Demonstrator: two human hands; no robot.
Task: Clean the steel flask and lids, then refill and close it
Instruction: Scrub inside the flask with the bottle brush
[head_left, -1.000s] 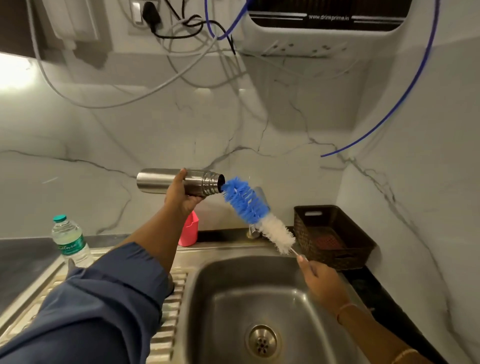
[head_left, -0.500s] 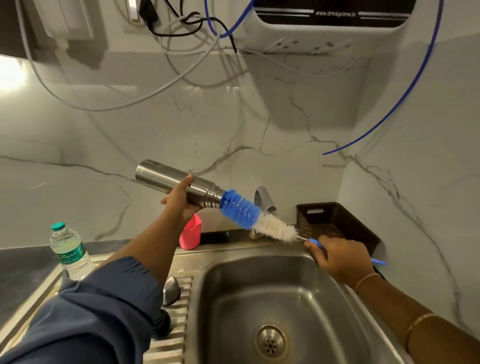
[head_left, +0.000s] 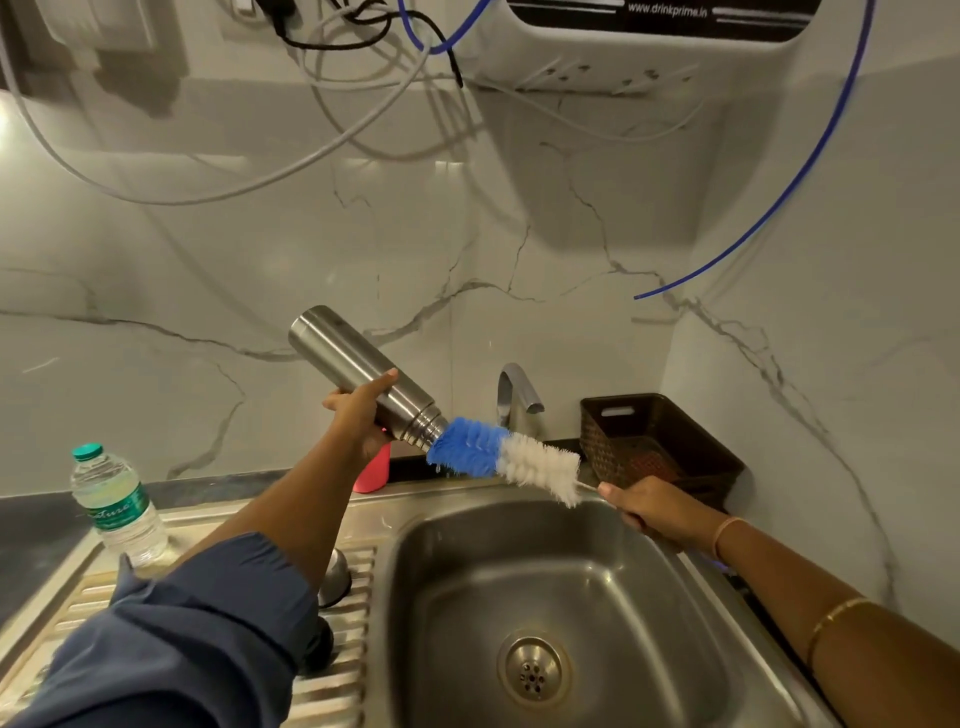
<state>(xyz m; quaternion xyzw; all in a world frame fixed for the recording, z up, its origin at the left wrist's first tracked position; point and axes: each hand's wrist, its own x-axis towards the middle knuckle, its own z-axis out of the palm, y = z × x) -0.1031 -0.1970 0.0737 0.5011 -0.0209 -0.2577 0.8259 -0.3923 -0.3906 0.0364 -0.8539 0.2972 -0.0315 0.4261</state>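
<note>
Over the sink (head_left: 675, 597), the left hand (head_left: 358, 415) grips the flask (head_left: 358, 371), tilted mouth-down to the right. The right hand (head_left: 649, 506) clasps the brush (head_left: 504, 457) handle, its blue tip at the flask's mouth.

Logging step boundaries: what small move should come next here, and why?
Probably push the blue-and-white bottle brush deeper into the steel flask: only its blue tip meets the mouth, the left hand tilts the flask mouth-down over the steel sink, and the right hand grips the handle.

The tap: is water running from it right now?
No. The tap shows no stream below its spout, and the sink beneath it holds no falling water.
</note>
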